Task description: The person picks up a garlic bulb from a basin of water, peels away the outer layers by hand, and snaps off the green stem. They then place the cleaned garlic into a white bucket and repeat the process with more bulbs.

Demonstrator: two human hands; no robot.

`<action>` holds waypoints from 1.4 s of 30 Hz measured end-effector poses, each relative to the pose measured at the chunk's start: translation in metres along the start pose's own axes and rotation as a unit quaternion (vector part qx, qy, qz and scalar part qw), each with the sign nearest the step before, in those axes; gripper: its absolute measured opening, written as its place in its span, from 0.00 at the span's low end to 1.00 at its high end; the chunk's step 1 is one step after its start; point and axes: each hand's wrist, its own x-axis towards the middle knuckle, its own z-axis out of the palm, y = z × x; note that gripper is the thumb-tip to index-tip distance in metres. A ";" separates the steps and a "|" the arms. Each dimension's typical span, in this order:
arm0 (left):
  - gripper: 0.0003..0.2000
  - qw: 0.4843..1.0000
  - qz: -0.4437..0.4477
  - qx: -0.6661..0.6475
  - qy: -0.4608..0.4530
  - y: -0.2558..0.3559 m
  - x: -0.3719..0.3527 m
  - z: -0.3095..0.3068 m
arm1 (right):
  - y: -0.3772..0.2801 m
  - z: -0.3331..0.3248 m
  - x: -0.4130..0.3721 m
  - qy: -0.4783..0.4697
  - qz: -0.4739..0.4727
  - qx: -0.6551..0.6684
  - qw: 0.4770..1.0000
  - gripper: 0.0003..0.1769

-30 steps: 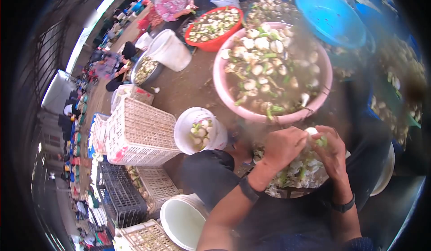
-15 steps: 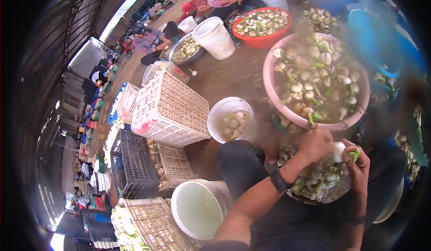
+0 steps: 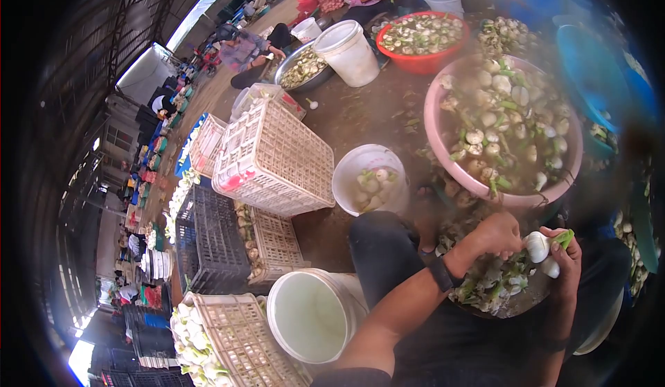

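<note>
Presently, I am noting my right grip [image 3: 569, 262] clasping two white bulbs [image 3: 537, 246]; shallow finger support is risking the lower one's fall. My left grip [image 3: 497, 233] is curling, contents undetermined.

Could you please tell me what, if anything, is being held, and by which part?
The right hand grips a white bulb by its green stem end, a second bulb beneath; whether the left hand holds anything is unclear.

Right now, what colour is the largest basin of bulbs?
The basin is pink, clearest in the head view.
</note>
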 end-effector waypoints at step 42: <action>0.10 0.995 0.056 -0.047 0.070 0.034 -0.025 0.037 | 0.021 0.005 0.007 0.151 0.076 0.239 0.956 0.12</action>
